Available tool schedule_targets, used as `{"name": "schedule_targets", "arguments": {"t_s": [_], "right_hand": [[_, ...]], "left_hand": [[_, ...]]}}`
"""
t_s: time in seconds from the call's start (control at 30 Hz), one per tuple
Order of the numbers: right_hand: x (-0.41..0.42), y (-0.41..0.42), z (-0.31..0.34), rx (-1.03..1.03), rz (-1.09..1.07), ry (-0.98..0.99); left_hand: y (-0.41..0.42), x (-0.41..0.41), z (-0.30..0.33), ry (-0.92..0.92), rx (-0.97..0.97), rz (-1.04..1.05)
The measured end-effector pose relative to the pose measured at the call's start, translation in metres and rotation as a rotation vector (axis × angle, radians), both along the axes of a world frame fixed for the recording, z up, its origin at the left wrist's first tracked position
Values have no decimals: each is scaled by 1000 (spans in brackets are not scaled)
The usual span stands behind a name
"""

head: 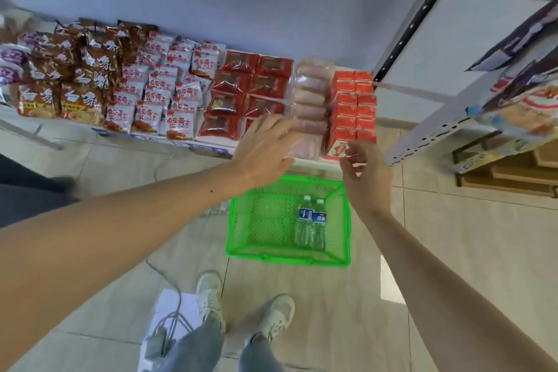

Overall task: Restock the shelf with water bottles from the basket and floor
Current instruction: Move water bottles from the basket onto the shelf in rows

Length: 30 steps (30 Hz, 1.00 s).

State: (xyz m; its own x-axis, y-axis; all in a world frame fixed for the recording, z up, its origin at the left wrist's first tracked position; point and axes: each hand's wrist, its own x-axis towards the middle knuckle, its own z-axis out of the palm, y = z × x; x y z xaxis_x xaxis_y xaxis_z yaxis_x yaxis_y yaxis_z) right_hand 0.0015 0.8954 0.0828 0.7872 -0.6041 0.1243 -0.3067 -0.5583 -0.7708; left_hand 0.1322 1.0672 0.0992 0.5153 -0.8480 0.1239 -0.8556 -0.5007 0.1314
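Both my hands, left hand (265, 154) spread, right hand (363, 174) loosely curled, hold nothing at the shelf's (308, 161) front edge, probably clearing room for the basket's (287, 257) two bottles (311, 225).

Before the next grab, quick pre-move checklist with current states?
1. Both hands free: ok. Left hand is open and flat at the shelf front; right hand is loosely curled and holds nothing.
2. Stock left in the basket: ok. Two water bottles lie side by side at its right side.
3. Path down to the bottles: ok. The basket is open-topped, directly below the hands.
4. Free slot on the shelf: not ok. The visible level is packed with snack packs and red cartons.
5. Bottles on the floor: cannot tell. Something clear shows left of the basket, mostly hidden by the left forearm.
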Motion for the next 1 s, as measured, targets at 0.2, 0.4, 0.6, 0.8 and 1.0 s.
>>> {"name": "schedule_targets", "arguments": {"t_s": [0.2,0.4,0.6,0.8,1.0], "right_hand": [[-14,11,-168,100,-99,274],[-38,13,-352,204,-123,631],[-56,18,-494,215,69,955],[-47,36,-570,312,24,995],[-37,44,-585,220,-165,911]], "left_hand": [[14,-1,-154,142,176,79],[6,8,-313,185,256,67],[-28,18,-433,79,212,10],[-36,13,-512,53,275,27],[-31,13,-529,-69,289,-1]]}}
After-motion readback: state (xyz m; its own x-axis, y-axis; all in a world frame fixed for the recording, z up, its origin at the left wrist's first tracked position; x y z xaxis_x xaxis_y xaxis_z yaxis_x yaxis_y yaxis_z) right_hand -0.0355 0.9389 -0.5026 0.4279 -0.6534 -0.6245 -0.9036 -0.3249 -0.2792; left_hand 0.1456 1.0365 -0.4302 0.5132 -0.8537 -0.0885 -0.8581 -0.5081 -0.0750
